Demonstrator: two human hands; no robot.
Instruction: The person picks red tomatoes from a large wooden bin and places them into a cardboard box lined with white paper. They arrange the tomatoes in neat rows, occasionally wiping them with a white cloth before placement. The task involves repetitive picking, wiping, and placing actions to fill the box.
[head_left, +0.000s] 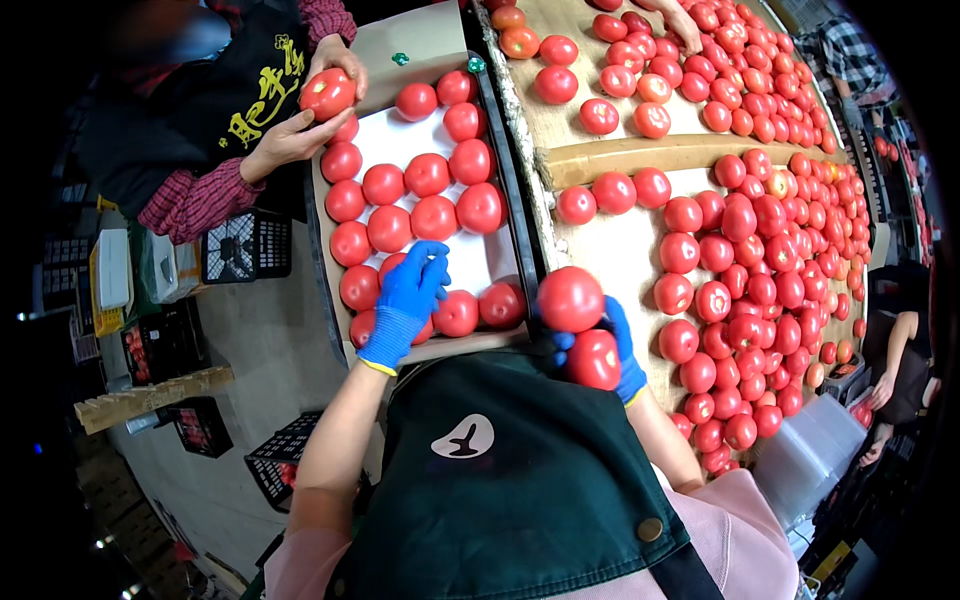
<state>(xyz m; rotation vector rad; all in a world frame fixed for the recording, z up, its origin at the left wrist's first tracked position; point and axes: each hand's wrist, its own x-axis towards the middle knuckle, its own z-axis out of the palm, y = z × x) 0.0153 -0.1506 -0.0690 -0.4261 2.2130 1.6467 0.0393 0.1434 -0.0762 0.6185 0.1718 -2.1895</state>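
My left hand (414, 291), in a blue knitted glove, reaches into a shallow cardboard box (321, 247) lined with white. Its fingers are bent over the tomatoes there, and a tomato (391, 264) is partly hidden beneath it; whether it grips one is hidden. Beyond the box's right edge, my right hand (621, 352), gloved alike, holds two red tomatoes, an upper tomato (571, 299) and a lower tomato (593, 360). Rows of tomatoes (433, 217) rest in the box, with bare white liner (476, 259) showing between them.
A co-worker's hands (289, 142) hold a tomato (328, 94) over the box's far left corner. Many tomatoes (750, 292) cover the sorting table (622, 240), split by a wooden divider (645, 157). Another person's hand (682, 28) reaches in at top. Black crates (247, 244) stand left.
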